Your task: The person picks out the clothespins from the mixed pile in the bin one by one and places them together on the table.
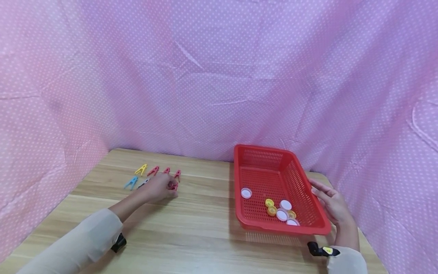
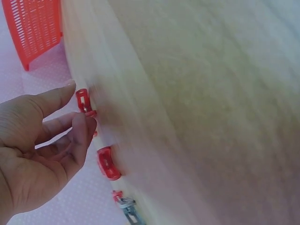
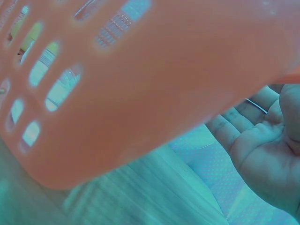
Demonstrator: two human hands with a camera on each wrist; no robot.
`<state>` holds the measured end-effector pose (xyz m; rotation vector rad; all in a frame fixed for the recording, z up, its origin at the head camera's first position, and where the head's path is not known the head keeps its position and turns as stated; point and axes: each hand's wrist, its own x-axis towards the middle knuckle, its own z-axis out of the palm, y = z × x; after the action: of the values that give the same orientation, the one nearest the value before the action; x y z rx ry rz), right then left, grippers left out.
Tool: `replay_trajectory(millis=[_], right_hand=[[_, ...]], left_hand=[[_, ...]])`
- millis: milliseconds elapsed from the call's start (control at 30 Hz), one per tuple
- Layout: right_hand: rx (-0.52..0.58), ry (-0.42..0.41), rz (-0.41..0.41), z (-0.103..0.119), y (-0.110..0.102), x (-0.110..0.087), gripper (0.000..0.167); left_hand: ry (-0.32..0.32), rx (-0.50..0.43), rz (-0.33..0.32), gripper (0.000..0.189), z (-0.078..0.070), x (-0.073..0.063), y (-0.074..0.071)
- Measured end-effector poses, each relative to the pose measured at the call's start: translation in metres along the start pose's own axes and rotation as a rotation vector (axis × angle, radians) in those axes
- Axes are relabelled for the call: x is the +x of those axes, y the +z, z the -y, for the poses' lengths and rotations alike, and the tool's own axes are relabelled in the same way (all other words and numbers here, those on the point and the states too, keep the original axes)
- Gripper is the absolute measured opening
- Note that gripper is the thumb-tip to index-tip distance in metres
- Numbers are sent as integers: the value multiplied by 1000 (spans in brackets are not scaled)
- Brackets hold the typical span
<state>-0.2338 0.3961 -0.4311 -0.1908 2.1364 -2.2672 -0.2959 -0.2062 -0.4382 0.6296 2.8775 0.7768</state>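
Observation:
In the head view my left hand (image 1: 159, 188) is at the near right end of a group of small clothespins. Its thumb and fingertips pinch a red clothespin (image 2: 83, 101) low over the table. Beside it lie another red clothespin (image 1: 177, 174), a yellow clothespin (image 1: 141, 169), a blue clothespin (image 1: 131, 182) and a partly hidden grey one (image 2: 132, 213). On the right, my right hand (image 1: 333, 203) grips the right rim of a red plastic basket (image 1: 263, 229). Several white bottle caps (image 1: 285, 205) and yellow caps (image 1: 269, 203) lie inside it.
The wooden table (image 1: 191, 232) carries everything. A pink dotted cloth (image 1: 212, 95) hangs behind it and along both sides. The basket's far end stands close to the back cloth.

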Motion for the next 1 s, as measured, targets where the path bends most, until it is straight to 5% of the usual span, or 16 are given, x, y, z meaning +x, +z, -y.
replay_trajectory(millis=[333,600,833,1000], right_hand=[[26,-5,10,0,1,1,39],[-85,-1,-7,0,-4,5,39],[-475,3,-96,12,-9,-1,58],[-769,-9,-109,23,-3,-5,68]], left_hand=[[54,56,-95,24,-28,13,-18],[104,80,-109,39,-63,31,-13],[104,44,-134,41,-90,43,-1],[105,168,-170,45,-103,52,10]])
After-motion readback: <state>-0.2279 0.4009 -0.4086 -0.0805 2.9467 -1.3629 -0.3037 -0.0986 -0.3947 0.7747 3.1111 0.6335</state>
